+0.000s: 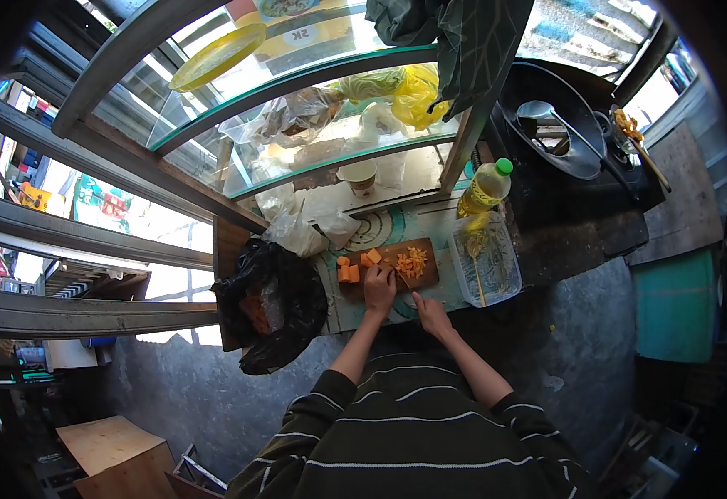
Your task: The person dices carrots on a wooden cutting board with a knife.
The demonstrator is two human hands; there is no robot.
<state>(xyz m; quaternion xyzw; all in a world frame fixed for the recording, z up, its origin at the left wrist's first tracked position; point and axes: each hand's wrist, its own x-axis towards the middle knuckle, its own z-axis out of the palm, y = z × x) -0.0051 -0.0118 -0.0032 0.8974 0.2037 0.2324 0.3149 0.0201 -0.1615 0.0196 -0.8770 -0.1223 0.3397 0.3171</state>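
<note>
A small brown cutting board lies on the counter in front of me. Chunks of carrot sit on its left side, and a pile of finely diced carrot is on its right. My left hand is over the middle of the board, fingers bent and closed at a carrot piece that they mostly hide. Just right of it, my right hand is closed round the handle of a knife. The thin blade slants toward my left fingertips.
Right of the board stand a clear plastic tub with a spoon and an oil bottle with a green cap. Beyond is a wok on a stove. A black plastic bag lies left; a glass display case rises behind.
</note>
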